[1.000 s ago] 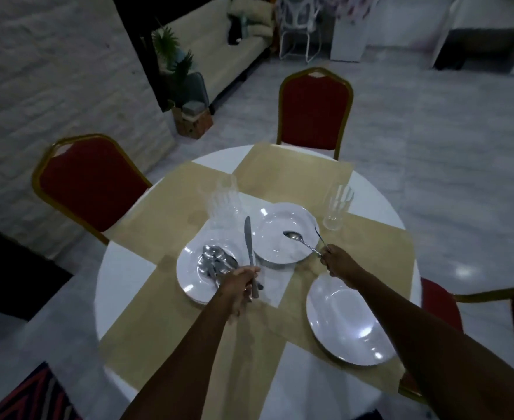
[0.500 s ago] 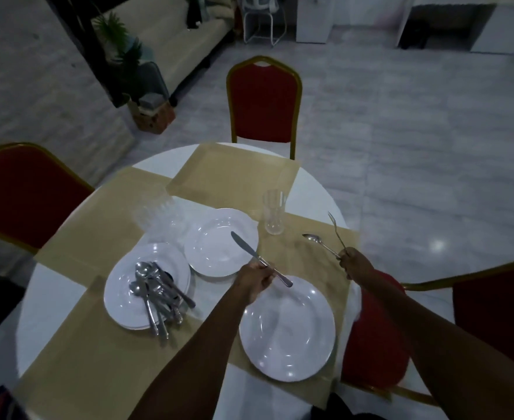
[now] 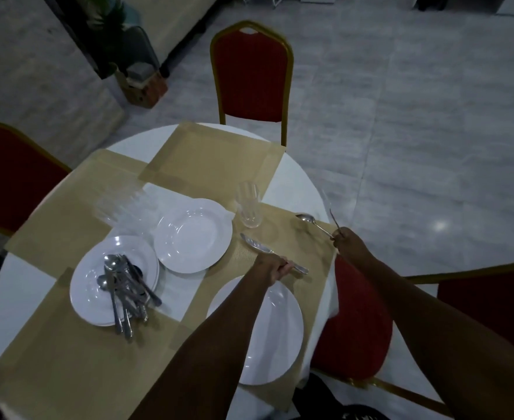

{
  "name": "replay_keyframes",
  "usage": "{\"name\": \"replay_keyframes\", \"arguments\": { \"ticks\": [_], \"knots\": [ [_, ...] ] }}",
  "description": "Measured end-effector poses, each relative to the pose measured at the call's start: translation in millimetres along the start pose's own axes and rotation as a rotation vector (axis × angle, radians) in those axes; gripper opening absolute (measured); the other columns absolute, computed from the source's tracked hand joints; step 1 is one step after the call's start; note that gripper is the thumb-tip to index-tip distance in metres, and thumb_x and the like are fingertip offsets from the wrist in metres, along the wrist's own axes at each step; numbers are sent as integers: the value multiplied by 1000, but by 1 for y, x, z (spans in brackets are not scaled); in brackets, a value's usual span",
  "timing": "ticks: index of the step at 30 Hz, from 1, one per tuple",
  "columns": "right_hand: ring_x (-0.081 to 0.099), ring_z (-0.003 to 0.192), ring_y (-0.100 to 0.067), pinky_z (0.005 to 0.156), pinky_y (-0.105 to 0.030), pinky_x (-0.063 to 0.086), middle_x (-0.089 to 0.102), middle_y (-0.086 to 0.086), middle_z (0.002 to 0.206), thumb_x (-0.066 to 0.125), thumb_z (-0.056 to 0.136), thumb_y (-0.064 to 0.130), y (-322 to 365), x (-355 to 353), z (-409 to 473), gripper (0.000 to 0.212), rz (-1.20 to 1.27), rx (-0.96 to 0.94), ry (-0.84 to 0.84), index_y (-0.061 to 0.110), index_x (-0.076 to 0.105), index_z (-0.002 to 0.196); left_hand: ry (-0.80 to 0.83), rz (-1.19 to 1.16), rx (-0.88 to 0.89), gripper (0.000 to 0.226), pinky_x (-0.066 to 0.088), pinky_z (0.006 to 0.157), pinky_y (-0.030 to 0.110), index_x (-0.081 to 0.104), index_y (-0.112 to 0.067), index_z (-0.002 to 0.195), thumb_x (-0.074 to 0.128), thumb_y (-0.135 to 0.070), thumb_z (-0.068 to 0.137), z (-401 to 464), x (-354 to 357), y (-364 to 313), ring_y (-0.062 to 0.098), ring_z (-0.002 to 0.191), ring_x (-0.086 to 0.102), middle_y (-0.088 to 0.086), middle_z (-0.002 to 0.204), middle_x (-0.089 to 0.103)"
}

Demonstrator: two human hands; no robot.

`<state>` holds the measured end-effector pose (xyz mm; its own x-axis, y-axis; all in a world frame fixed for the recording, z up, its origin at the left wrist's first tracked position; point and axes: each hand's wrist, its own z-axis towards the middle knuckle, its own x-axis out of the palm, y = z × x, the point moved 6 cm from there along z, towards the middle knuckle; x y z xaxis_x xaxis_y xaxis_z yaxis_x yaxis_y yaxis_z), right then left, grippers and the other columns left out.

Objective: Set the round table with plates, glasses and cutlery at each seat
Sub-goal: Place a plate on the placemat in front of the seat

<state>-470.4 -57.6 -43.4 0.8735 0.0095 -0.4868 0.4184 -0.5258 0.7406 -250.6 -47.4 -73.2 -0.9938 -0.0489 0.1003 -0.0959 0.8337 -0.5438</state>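
Left grip (image 3: 275, 268) pinches the knife (image 3: 272, 253) low over the placemat, just beyond the near plate (image 3: 283, 325); right grip (image 3: 345, 239) holds a spoon (image 3: 311, 222) and fork (image 3: 334, 219) at the desk (image 3: 295, 180) edge. Best to lay the knife flat, parallel beside the plate, clear of the glass (image 3: 248, 209)

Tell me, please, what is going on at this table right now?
A person is setting the round table. The left hand holds a knife low over the placemat beyond the near plate; the right hand holds a spoon and a fork. Spare cutlery lies on stacked plates.
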Motion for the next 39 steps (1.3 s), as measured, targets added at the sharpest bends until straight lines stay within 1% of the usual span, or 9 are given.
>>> {"name": "replay_keyframes", "arguments": {
  "ticks": [3,7,10,13,17,24,28,34,39],
  "knots": [
    [45,58,-13,48,-22,34,53,-10,80,36,98,16,1,1,5,21,-10,-4,-1,6,52,91,-33,281,141,34,50,78,27,59,-1,123,48,-23,99,11,-4,-9,23,85,71,18,110,70],
    [45,58,-12,47,-23,32,54,-9,81,35,98,16,0,1,10,21,-27,-2,1,6,52,91,-19,822,243,49,42,82,33,69,-5,113,41,-44,99,-11,3,-13,30,100,65,21,104,69],
    [45,59,-12,48,-23,31,54,-11,84,35,99,17,-2,1,13,22,-49,-5,7,5,52,90,-74,743,160,50,47,83,32,67,-4,115,45,-45,97,-4,-1,-14,25,97,67,18,101,71],
    [45,59,-13,49,-24,32,54,-13,84,35,99,20,-4,3,16,24,-66,2,13,6,51,89,1,216,-88,36,58,71,28,52,-8,133,47,-13,98,15,9,-1,14,68,72,0,63,74],
    [45,60,-12,50,-24,32,53,-12,85,35,99,20,-3,5,19,25,-80,1,17,5,52,90,7,261,-105,42,61,65,31,45,-4,136,40,3,95,11,13,-1,22,70,69,-1,38,61],
    [45,61,-12,51,-24,34,53,-8,79,35,100,22,-5,8,18,25,20,42,71,6,54,94,-14,346,-20,31,60,68,30,55,6,120,51,1,90,13,-5,-15,19,73,66,8,78,63],
    [36,52,-12,47,-22,30,44,-2,62,40,99,23,-19,17,9,25,355,236,196,8,56,87,5,248,217,15,49,49,18,57,-4,97,45,4,92,14,-24,-45,7,51,60,1,65,63],
    [24,35,-4,35,-15,23,33,6,44,35,100,23,-27,41,-7,30,622,441,482,9,51,80,51,446,369,35,45,61,30,55,-19,125,53,-15,91,13,-19,-62,18,66,54,12,88,61],
    [25,36,-4,35,-16,22,33,6,45,31,101,25,-16,47,-15,33,677,471,615,10,50,79,16,606,550,24,49,69,33,66,-14,109,53,-24,92,10,-6,-67,16,71,62,6,84,66]
  ]
}}
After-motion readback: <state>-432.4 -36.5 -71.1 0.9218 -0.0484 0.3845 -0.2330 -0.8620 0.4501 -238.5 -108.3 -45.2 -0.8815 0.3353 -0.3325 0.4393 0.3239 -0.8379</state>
